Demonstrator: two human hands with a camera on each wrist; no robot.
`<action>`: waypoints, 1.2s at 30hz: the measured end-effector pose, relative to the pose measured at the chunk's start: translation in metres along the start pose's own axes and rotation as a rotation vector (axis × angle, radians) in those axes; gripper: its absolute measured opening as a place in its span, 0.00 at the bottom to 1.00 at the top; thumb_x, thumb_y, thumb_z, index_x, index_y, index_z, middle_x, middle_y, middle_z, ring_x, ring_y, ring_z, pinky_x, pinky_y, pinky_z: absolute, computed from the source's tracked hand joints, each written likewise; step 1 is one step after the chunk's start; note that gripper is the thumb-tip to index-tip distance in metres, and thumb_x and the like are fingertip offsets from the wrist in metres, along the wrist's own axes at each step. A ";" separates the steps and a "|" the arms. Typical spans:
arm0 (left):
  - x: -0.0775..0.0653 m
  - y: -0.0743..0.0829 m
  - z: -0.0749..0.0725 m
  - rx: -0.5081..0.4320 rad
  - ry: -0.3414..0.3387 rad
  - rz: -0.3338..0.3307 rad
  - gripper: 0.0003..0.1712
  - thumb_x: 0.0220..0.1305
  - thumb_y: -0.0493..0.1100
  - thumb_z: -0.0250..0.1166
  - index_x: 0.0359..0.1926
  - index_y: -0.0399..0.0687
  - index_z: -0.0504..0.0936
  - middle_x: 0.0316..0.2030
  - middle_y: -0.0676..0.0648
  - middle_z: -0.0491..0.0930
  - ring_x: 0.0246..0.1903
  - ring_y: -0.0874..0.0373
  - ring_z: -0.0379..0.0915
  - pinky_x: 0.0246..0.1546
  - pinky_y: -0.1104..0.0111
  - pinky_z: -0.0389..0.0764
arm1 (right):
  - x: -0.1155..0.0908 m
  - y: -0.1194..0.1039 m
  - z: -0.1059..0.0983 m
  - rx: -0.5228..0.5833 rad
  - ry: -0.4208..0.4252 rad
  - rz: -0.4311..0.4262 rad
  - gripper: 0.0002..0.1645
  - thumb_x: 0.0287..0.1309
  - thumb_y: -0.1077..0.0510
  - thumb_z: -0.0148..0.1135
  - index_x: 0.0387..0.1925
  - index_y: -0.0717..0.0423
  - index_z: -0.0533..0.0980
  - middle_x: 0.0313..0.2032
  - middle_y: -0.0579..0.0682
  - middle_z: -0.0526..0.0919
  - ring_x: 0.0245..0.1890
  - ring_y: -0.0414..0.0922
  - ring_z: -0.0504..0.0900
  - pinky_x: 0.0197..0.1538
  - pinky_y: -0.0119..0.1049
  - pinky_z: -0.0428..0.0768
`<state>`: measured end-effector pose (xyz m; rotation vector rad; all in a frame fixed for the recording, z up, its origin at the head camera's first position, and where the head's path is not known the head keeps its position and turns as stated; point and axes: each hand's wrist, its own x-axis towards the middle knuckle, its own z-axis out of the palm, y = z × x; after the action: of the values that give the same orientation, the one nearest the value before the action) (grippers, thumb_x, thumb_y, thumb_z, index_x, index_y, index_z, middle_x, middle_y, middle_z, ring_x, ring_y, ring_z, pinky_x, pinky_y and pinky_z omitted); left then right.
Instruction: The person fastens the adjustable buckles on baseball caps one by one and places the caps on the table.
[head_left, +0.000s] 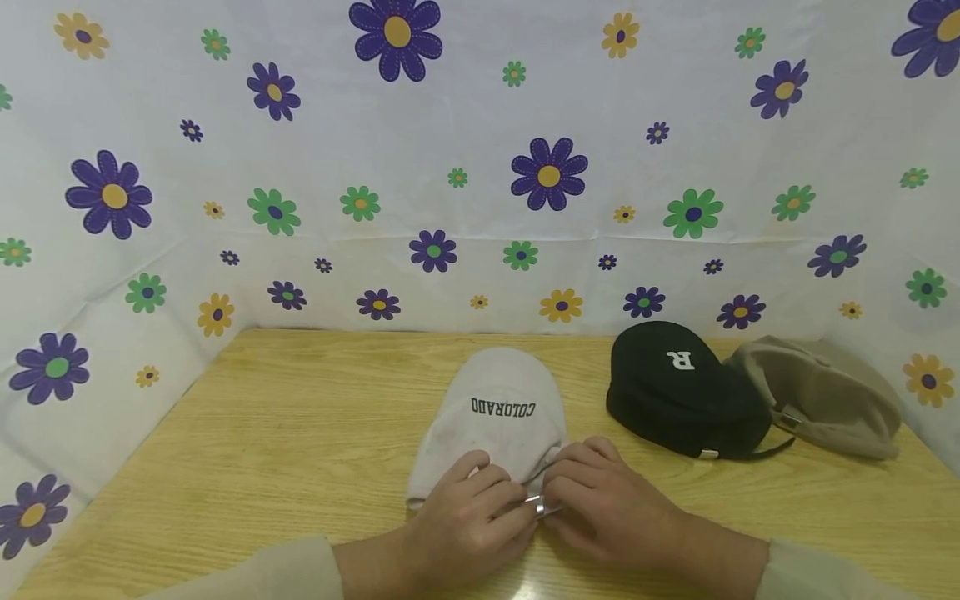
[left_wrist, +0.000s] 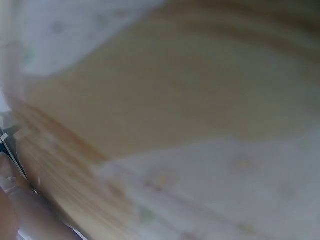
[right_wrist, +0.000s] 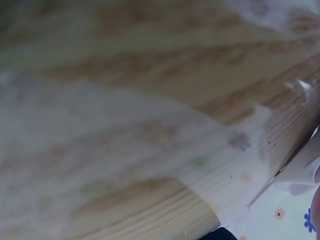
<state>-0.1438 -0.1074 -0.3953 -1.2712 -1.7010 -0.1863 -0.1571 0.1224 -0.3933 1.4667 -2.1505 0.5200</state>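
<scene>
A white baseball cap (head_left: 510, 373) lies at the middle of the table in the head view, its dark COLORADO lettering upside down. At its near edge, a small metal buckle (head_left: 537, 505) shows on the cap's strap between the two hands. My left hand (head_left: 471, 518) pinches the strap from the left of the buckle, fingers curled. From the right side, my right hand (head_left: 609, 503) pinches the strap close to the buckle. Fingers hide most of the strap. Both wrist views are largely blurred; a pale piece of the cap (right_wrist: 301, 172) appears at the right wrist view's edge.
To the right stands a black cap (head_left: 660, 392) with a white R, its loose strap end pointing right. A tan cap (head_left: 832, 387) touches it farther right. Flowered white cloth (head_left: 465, 125) hangs behind and beside the wooden table (head_left: 300, 417).
</scene>
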 end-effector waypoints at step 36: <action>0.002 0.000 0.000 -0.077 -0.008 0.007 0.10 0.62 0.40 0.59 0.29 0.48 0.86 0.28 0.54 0.81 0.28 0.62 0.75 0.35 0.71 0.74 | 0.001 0.002 -0.001 -0.070 0.022 -0.041 0.14 0.41 0.58 0.75 0.27 0.44 0.76 0.31 0.37 0.75 0.39 0.37 0.74 0.50 0.32 0.66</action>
<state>-0.1440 -0.1060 -0.3935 -1.3353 -1.7100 -0.2449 -0.1588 0.1224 -0.3922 1.4575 -2.0953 0.4404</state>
